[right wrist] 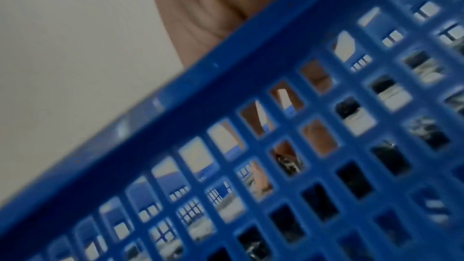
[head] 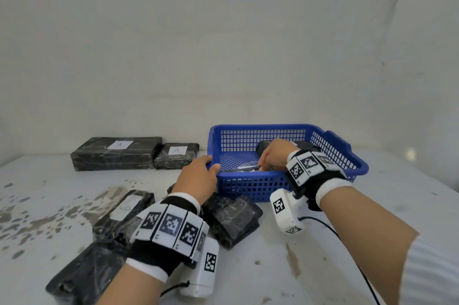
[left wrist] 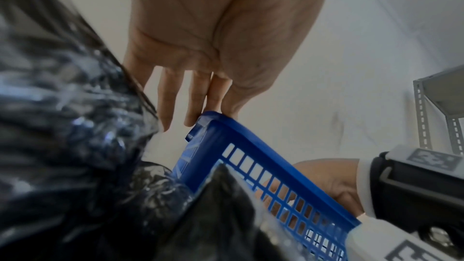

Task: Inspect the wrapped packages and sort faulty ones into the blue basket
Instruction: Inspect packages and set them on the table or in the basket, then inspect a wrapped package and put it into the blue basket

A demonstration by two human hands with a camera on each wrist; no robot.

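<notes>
A blue mesh basket (head: 248, 175) stands on the white table right of centre. My right hand (head: 263, 163) reaches down inside it, fingertips curled onto the near edge of a black wrapped package (head: 244, 168) with a white label lying on the basket floor. A second dark package (head: 267, 145) lies deeper in the basket, partly hidden by that hand. My left hand (head: 210, 163) rests on the basket's near left corner, thumb along the rim; the left wrist view shows its fingers (left wrist: 193, 98) straight beside the basket (left wrist: 251, 150). The right wrist view looks through the basket wall (right wrist: 226, 90).
Two black packages labelled "A" (head: 116, 153) (head: 177, 155) sit at the back left against the wall. Several more wrapped packages (head: 124, 210) (head: 233, 217) (head: 82, 272) lie near me under my left wrist. A black cable (head: 342, 237) trails from my right wrist. A metal rack (left wrist: 439, 96) stands to the right.
</notes>
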